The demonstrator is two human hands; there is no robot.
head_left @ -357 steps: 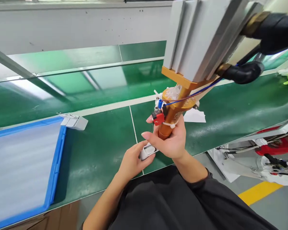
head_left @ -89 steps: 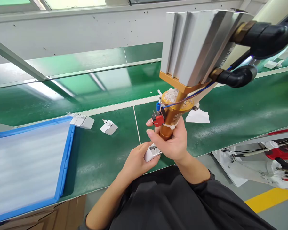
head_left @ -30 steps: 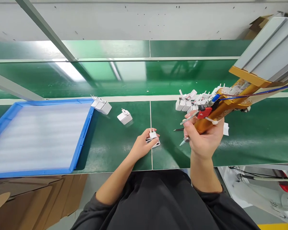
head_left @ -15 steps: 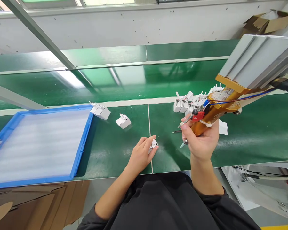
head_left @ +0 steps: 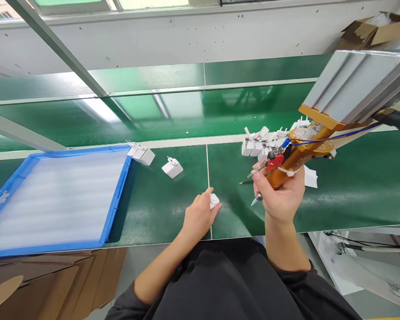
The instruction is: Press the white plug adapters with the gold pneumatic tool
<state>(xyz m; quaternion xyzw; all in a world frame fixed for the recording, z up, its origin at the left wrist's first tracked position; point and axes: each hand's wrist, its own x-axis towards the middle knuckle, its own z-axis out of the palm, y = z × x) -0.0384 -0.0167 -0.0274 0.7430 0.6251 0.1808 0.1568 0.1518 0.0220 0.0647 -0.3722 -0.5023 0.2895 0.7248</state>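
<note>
My left hand is closed around a small white plug-in charger, partly hidden by the fingers, on the bench near its front edge. My right hand grips the gold barrel of a glue gun, with a red switch and a thin metal lever by the thumb. Its pale nozzle points down and left, apart from the charger. Left of my hands, one white charger stands by itself with its pins up. Others stand against the corner of the blue tray.
Several white chargers are clustered behind the glue gun. A dark thin tool lies near the nozzle, and a white paper piece lies right of my right hand. A metal post rises at the back left. An open carton stands back right.
The charger in my left hand has turned, and its round part is now less covered by the fingers. My right hand and the glue gun have stayed almost still. The view has shifted slightly.
</note>
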